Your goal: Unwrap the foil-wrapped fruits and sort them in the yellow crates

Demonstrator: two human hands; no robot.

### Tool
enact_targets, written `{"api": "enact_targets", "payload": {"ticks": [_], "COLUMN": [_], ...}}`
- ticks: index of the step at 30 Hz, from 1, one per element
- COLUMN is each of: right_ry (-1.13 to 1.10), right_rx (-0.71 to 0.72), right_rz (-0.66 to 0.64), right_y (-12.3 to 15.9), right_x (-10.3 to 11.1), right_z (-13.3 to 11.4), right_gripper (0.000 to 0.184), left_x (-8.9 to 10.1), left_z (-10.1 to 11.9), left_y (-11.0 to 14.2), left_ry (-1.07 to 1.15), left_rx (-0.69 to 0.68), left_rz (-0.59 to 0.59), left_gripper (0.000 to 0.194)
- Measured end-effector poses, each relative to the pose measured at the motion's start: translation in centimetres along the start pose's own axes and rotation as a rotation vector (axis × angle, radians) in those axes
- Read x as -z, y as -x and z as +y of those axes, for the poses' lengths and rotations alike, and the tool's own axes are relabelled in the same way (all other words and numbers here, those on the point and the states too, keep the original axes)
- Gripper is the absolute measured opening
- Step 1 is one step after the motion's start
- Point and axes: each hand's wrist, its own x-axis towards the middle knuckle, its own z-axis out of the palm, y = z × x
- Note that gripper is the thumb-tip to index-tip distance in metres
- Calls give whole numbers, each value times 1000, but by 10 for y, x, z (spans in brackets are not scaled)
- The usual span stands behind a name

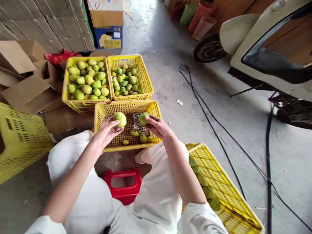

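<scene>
My left hand [107,130] holds a large yellow-green lemon [119,120], with the thumb against its lower side. In my right hand [157,126] is a smaller green lemon [144,119], held between thumb and fingers. Both hands are raised over a yellow plastic crate [128,149] between my knees. Down in that crate lie a few lemons [143,139] and a crumpled clear, shiny wrapper [137,123]. Beyond it, the left crate [85,102] is full of big yellow-green lemons [89,80], while the right crate [147,76] contains smaller, greener ones [126,81].
A crate [219,162] with green fruit stands by my right leg; another crate [21,139] is at far left. Below me is a red stool [123,187]. Cardboard [29,91] lies left. Black cables [214,126] cross the floor near a parked scooter [263,48].
</scene>
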Motion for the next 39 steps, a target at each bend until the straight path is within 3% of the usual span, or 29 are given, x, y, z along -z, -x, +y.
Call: {"api": "enact_targets", "payload": {"ticks": [4,9,15,23,28,35,39], "right_ry": [-18,-4,-107,-130,-118,-159,-199], "right_rx": [-32,-20,60,109,81,105,58], "right_rz": [-55,-63,-46,-35,-98,-41,-117], "right_y": [2,-2,-10,-13,-11,-16,-19], "right_x": [0,-5,-3,-6,-9,-14,-15], "right_z": [-3,-4,-4,-5,-5,-1,3], "right_gripper": [40,35,56,50,47,50,48], "left_x": [2,-1,-12,-15,-13,-13,-14], "left_z": [3,8,7,9,7,6,7], "left_y": [0,-7,-19,-24,-27,-29,-29], "left_ry": [-7,9,92,140,126,153,174], "left_rx": [-31,-51,-91,-152,-100,-14,13], "left_rz": [-68,-28,31,20,33,75,56], "left_gripper": [39,36,34,33,35,28,24]}}
